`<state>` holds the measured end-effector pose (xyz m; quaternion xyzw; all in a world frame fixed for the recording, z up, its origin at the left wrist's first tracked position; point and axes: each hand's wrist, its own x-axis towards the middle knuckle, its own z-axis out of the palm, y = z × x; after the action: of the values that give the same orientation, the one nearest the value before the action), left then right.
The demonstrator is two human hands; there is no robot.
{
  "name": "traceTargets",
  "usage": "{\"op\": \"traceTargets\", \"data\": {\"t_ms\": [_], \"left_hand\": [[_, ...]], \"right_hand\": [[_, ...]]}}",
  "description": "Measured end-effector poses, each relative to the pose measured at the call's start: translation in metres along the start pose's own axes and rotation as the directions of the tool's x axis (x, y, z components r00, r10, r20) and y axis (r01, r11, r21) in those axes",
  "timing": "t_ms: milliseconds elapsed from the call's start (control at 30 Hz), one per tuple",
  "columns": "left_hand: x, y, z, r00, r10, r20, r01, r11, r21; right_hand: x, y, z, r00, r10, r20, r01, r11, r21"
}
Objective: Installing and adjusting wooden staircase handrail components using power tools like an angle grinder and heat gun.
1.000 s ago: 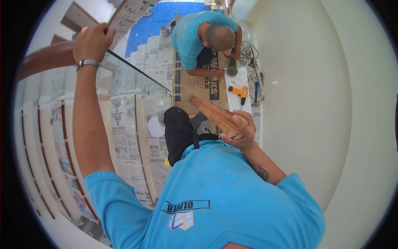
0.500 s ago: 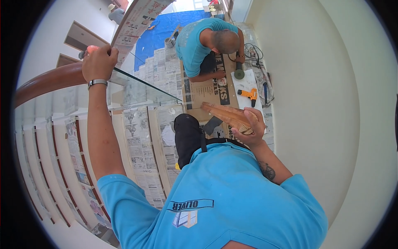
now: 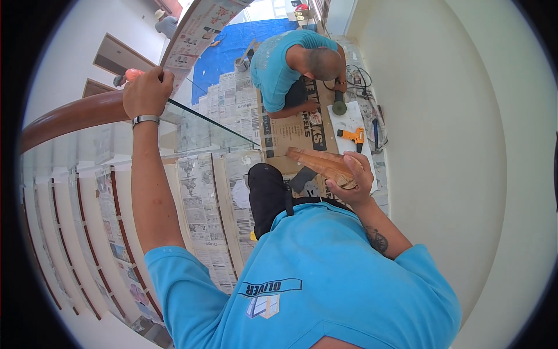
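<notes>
Orange drill (image 3: 355, 138) on white sheet (image 3: 347, 120)

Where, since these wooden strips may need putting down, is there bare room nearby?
The cardboard is bare between the co-worker's forearm and the wooden strips in your right hand. The white board has a small patch between the angle grinder and orange cordless drill. Crowded: beside the wall, with cables and a blue-handled tool.

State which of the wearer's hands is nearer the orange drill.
Right: the right hand shows just below the drill; the left hand holds the handrail, far left of the drill.
</notes>
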<state>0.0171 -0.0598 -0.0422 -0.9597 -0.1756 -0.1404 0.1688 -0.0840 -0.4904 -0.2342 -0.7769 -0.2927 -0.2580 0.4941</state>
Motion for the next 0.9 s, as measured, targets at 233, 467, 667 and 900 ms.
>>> {"op": "traceTargets", "data": {"t_ms": [233, 467, 667, 900], "left_hand": [[-0.002, 0.0, 0.002, 0.999, 0.011, -0.04, -0.012, 0.999, -0.04], [0.0, -0.001, 0.006, 0.999, 0.024, -0.021, -0.025, 0.998, -0.056], [0.0, 0.001, 0.0, 1.0, 0.014, -0.011, -0.015, 0.999, -0.046], [0.001, 0.001, 0.004, 0.999, -0.002, -0.042, -0.002, 0.996, -0.093]], "right_hand": [[0.002, 0.001, 0.003, 1.0, -0.008, -0.01, 0.009, 1.0, 0.016], [0.0, 0.001, 0.002, 1.0, -0.01, -0.007, 0.01, 1.0, -0.015], [0.003, -0.002, 0.002, 1.0, 0.002, -0.001, -0.002, 1.0, 0.011], [0.004, -0.002, 0.001, 0.992, -0.004, 0.125, -0.005, 0.997, 0.073]]}}
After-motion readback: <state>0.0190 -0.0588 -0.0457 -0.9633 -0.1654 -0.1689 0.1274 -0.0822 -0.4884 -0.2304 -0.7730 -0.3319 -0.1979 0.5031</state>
